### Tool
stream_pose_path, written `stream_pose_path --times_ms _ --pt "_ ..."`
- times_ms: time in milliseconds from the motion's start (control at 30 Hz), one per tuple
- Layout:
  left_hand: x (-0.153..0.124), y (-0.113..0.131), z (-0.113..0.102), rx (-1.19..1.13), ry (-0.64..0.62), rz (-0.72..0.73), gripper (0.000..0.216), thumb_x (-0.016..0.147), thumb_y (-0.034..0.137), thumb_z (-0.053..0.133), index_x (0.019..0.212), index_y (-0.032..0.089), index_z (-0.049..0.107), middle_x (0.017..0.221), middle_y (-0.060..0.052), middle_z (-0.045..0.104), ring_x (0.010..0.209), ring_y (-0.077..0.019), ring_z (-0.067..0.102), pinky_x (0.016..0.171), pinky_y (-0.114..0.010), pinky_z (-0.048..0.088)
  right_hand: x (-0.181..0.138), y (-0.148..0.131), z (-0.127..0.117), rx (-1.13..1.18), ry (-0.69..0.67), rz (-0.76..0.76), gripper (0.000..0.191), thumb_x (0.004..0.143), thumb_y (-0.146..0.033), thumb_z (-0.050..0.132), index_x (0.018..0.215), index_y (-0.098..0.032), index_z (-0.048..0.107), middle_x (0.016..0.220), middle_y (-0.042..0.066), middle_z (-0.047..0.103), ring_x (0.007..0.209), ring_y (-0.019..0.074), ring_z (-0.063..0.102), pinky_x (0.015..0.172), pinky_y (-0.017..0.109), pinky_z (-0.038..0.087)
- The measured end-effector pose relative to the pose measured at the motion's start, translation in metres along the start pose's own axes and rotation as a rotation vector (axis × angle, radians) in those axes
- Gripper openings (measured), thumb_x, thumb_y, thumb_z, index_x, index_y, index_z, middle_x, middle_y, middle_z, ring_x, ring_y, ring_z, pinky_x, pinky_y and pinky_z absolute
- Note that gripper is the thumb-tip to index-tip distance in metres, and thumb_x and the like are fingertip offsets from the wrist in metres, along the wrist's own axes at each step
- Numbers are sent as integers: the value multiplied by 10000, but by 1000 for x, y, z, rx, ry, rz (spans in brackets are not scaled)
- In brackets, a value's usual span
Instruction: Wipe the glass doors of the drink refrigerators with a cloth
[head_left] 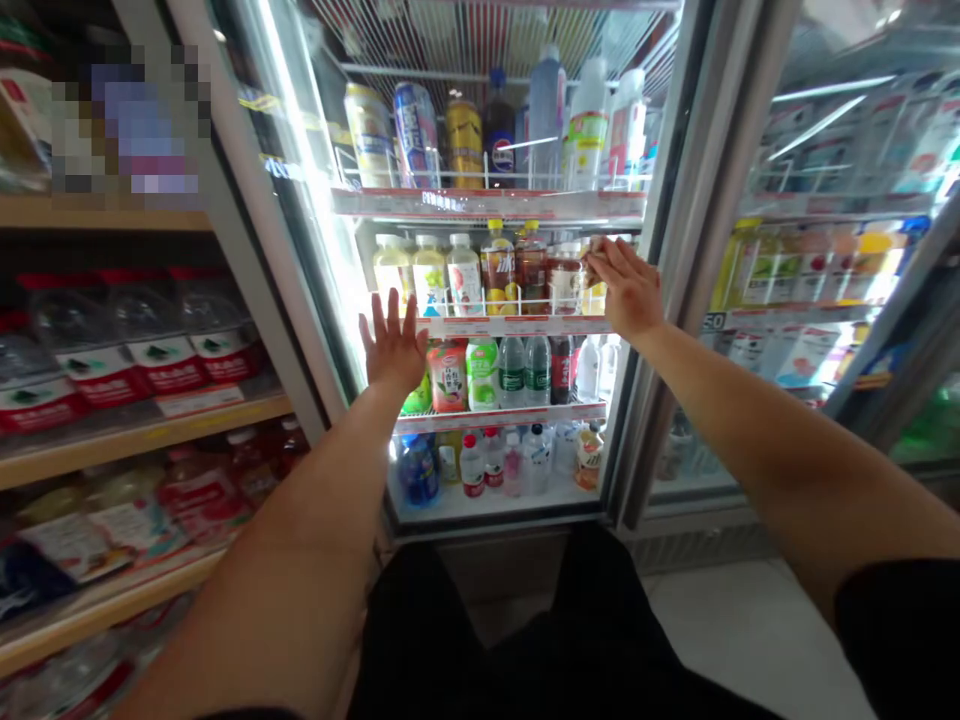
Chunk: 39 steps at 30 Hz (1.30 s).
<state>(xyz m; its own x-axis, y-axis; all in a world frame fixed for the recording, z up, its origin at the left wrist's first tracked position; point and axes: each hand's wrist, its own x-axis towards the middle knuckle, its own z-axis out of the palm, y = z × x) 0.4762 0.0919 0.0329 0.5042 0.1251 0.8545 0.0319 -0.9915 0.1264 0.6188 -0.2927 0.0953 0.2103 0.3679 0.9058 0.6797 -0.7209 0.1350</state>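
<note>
My left hand (391, 345) is raised with fingers spread, palm toward the open drinks fridge, in front of the shelf edge below the pale yellow bottles (411, 268). It holds nothing. My right hand (626, 285) reaches to the right end of the same shelf, its fingers curled round a bottle (592, 272) that it mostly hides. Between the two hands stand a white bottle (464, 272) and brown tea bottles (531, 265). Under my left hand sits a red-labelled bottle (448, 375).
The fridge's upper shelf (487, 203) carries cans and tall bottles. Lower shelves hold green, clear and small bottles. An open glass door (247, 190) stands left, a closed fridge door (817, 250) right. Wooden shelves (142, 425) with water bottles are at left.
</note>
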Motion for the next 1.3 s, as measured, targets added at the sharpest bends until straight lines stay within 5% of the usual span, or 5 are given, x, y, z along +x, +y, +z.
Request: stream_pose_path --times_ms 200,400,733,1067,1300 --pt "-1 1 0 -17 17 -5 663 1062 423 350 1684 213 256 1771 -64 112 1635 -294 -73 1309 -565 -124 -27 9 1 26 -117 -126 538 1035 -169 346 1492 -305 595 1654 6 473 1569 285 381 1243 559 400" --pt "0 1 1 -11 14 -14 673 1048 403 369 1679 190 269 1770 -78 117 1636 -301 -60 1308 -565 -127 -31 18 4 -20 48 127 601 973 -77 392 1534 -219 554 1683 71 424 1578 317 358 1242 566 406" --pt "-1 0 4 -6 39 -11 671 1030 356 421 1670 196 302 1765 -65 149 1635 -296 -64 1313 -558 -113 -70 -2 23 -24 -105 -168 545 1014 -63 412 1466 -280 626 1609 39 529 1526 275 455 1191 525 449" --pt "-2 3 4 10 41 -14 661 1034 333 425 1670 209 300 1764 -64 153 1636 -309 -35 1319 -581 -77 -108 -74 65 118 -318 -435 584 990 -21 440 1510 -247 581 1572 50 563 1530 220 452 1228 460 413" --pt "-3 2 4 21 64 -5 650 1037 350 413 1665 209 317 1758 -65 175 1637 -299 -13 1323 -578 -53 -83 -111 73 151 -257 -330 622 980 -18 455 1548 -259 536 1640 61 468 1578 234 367 1264 499 351"
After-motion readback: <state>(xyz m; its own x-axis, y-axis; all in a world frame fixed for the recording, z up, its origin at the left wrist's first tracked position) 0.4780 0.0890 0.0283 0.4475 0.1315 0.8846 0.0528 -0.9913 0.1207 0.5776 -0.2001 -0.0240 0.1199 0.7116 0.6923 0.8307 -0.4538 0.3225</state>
